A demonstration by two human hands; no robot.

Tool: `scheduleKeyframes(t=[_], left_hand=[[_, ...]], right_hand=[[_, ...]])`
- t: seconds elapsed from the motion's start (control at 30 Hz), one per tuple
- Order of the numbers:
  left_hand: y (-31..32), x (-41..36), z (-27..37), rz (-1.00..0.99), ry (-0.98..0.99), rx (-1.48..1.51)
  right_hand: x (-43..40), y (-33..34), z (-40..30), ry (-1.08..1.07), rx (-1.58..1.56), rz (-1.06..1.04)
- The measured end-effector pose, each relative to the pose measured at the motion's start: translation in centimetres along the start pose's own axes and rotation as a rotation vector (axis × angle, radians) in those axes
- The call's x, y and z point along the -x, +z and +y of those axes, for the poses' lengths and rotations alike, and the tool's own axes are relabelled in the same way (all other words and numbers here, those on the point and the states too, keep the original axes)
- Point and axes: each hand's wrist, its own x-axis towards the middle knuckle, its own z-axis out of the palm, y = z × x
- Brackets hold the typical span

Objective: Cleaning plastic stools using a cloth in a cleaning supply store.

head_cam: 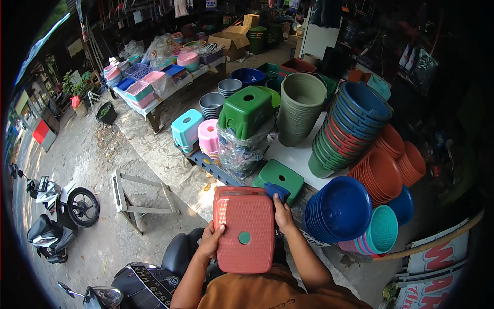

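A red plastic stool (pixel 254 220) with a woven-pattern top rests against my front, its round hole showing green. My left hand (pixel 210 239) grips its left side, thumb on the top face. At the upper right corner, my right hand (pixel 283 212) holds a folded blue cloth (pixel 276 191) against the stool's edge. Just beyond lies a green plastic stool (pixel 281 179) with an oval hole. Behind it, a taller green stool (pixel 247 108) sits on a stack wrapped in clear plastic (pixel 243 150).
Stacked buckets (pixel 349 127), blue basins (pixel 343 208) and terracotta pots (pixel 380 174) crowd the right. Pink (pixel 208 135) and turquoise (pixel 188 125) stools stand ahead. A wooden trestle (pixel 142 197), a parked scooter (pixel 54 216) and a dark motorcycle (pixel 146 286) are at left. Behind is a table of plastic baskets (pixel 139 90).
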Motion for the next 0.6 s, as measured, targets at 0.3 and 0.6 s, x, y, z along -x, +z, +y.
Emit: scheduleKeyframes(t=[0.3, 0.6], left_hand=[[-2.7, -0.6, -0.5, -0.077, 0.074, -0.046], [0.1, 1.1, -7.9, 0.317, 0.271, -0.753]], right_hand=[[6.0, 2.2, 0.4, 0.389, -0.532, -0.009], [7.2, 7.8, 3.2, -0.012, 0.043, 0.222]])
